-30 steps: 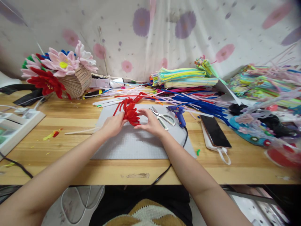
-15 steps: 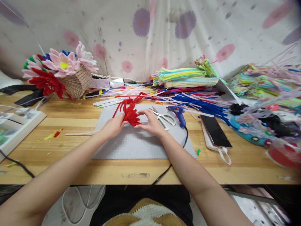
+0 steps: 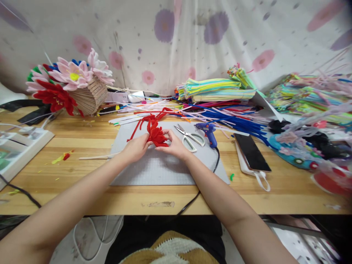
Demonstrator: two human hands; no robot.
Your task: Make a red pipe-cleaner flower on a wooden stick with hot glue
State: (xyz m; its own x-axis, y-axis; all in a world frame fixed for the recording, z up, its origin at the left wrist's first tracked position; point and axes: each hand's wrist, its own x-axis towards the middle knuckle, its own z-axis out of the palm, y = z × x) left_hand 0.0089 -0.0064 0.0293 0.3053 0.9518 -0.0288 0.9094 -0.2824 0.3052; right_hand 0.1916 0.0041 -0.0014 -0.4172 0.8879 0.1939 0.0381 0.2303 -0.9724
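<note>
Person works two-handed at a wooden table (image 3: 82,200), both bare forearms reaching forward and converging over a grey mat (image 3: 154,174). Left forearm runs in from the lower left corner, slanting up and right; right forearm comes from the lower right, slanting up and left, roughly mirrored. The left hand (image 3: 136,147) is palm-inward with the back turned up, fingers curled and bunched, gripping the base of a red flower (image 3: 156,135) from its left side. The right hand (image 3: 175,145) makes a C-shape, thumb low, fingers above, with the flower's right-side petals held between them; firmness of that hold can't be told. Flower sits between the two hands, over the upper middle of the mat, tilted with petals toward the right hand; whether it touches the mat is unclear. Red strips (image 3: 134,130) lie just beyond the left hand. Scissors (image 3: 196,139) lie on the mat just beside the right hand, blades pointing away from the person. A blue glue gun (image 3: 210,134) lies right of the scissors; its black cord (image 3: 217,159) runs down toward the right forearm and shows again on the forearm's other side. A phone (image 3: 251,152) is farther right, well apart from both hands.
</note>
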